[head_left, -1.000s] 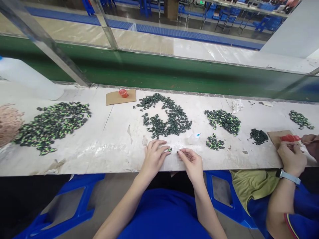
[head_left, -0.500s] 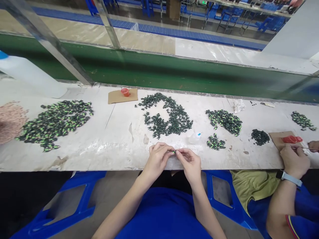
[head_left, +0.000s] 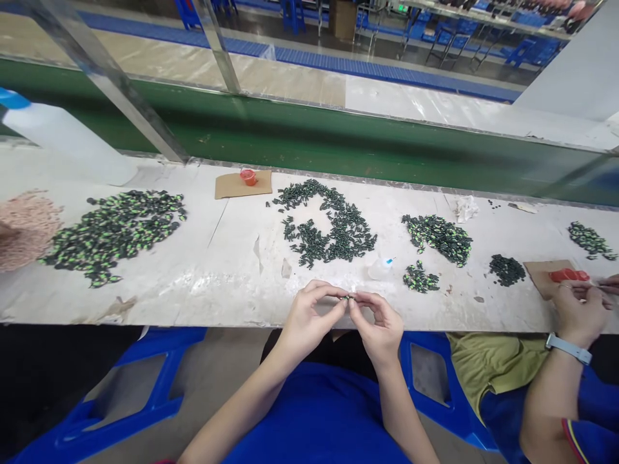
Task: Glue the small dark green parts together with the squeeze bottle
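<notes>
Over the front edge of the table my left hand (head_left: 312, 316) and my right hand (head_left: 380, 322) meet fingertip to fingertip. Between them they pinch a small black-and-green piece (head_left: 347, 298), mostly hidden by the fingers. Beyond my hands lies a ring-shaped pile of small dark pieces (head_left: 355, 235). A small clear bottle with a blue tip (head_left: 380, 269) stands just past my right hand. To the right are a larger pile of black-and-green pieces (head_left: 438, 237) and a smaller one (head_left: 420, 278).
A co-worker's hand (head_left: 580, 309) works at right by a red cup (head_left: 568, 275) on cardboard. Another red cup (head_left: 248, 177) sits on cardboard (head_left: 227, 187) at the back. On the left are a black-green pile (head_left: 120, 232), pinkish pieces (head_left: 29, 225) and a large white bottle (head_left: 72, 138).
My hands have shifted slightly right, with thumbs and fingertips drawn together around the small piece. The view has moved a little; the piles look the same.
</notes>
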### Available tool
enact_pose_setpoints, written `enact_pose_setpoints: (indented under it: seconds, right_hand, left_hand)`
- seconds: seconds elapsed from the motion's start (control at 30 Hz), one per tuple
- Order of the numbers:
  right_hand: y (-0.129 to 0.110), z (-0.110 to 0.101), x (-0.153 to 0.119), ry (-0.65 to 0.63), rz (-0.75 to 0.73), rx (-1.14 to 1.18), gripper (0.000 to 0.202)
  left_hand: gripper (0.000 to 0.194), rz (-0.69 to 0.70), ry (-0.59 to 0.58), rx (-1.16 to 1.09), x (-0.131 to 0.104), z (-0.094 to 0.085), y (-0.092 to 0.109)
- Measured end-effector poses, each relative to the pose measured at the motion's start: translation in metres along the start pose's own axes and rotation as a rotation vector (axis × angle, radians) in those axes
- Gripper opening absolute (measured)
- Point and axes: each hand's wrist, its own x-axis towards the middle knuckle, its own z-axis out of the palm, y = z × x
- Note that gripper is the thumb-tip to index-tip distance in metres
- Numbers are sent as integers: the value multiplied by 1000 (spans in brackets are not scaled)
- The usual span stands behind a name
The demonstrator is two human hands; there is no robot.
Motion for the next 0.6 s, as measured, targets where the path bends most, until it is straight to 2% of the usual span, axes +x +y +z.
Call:
enact_pose_setpoints:
  seconds: [0.2, 0.33, 0.47, 0.6]
  right_hand:
    - [0, -13, 7, -106, -54, -78, 28]
    - [-2, -21, 14, -202, -86, -111, 32]
    - [0, -18, 14, -227, -136, -63, 36]
    - [8, -7, 8, -190, -196, 36, 41]
  left_hand:
    - [10, 109, -73, 184, 2, -4, 2]
    - [14, 261, -133, 377, 0, -5, 6]
    - [22, 448, -45, 549, -5, -2, 12]
    - [26, 532, 37, 624, -10, -1, 14]
